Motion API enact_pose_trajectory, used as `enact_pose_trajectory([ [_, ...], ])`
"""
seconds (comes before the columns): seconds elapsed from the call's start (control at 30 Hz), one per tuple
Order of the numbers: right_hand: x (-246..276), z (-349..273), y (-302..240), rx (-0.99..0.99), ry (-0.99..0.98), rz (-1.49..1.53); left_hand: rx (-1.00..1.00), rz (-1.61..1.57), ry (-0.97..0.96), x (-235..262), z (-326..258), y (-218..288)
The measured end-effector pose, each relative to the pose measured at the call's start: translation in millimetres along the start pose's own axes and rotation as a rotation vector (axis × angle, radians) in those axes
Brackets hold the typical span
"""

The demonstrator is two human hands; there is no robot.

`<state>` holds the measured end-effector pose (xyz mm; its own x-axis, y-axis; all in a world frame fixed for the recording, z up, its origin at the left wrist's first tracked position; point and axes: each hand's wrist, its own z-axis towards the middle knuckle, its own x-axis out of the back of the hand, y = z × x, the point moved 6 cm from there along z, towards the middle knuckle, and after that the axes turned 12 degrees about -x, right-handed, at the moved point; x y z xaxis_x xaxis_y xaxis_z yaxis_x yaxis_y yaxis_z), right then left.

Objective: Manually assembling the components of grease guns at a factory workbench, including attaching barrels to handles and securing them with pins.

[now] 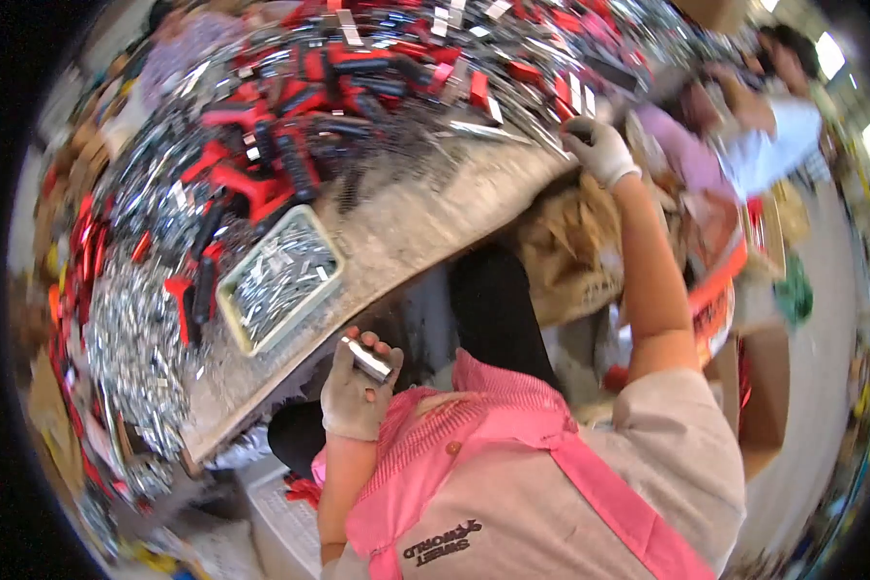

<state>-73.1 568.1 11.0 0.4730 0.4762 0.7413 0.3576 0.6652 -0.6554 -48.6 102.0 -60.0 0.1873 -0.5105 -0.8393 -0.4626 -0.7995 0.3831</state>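
Observation:
My left hand [353, 396], in a pale glove with bare fingertips, is closed round a short shiny metal piece [365, 360] in front of my apron, just off the table's near edge. Stretched far out to the right, my gloved right hand [604, 155] is at the table's edge with its fingers curled together. Thin metal strips [546, 135] lie right beside those fingertips; whether one is gripped is blurred. Red-and-black handled tools [261, 184] are heaped across the table [425, 222].
A pale plastic tray [333, 280] of small metal parts stands near the table's front edge. Loose metal pieces [130, 338] pile up at left. Below my right arm are a brown sack [575, 251] and an orange container [720, 275]. Another person [768, 145] sits at far right.

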Motion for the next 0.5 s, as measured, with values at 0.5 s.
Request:
enact_pose_trajectory([
  [0.5, 56.8, -744.8, 426.1, -1.880, -0.035, 0.142, 0.674, 0.220, 0.000, 26.7, -36.6, -125.6],
])
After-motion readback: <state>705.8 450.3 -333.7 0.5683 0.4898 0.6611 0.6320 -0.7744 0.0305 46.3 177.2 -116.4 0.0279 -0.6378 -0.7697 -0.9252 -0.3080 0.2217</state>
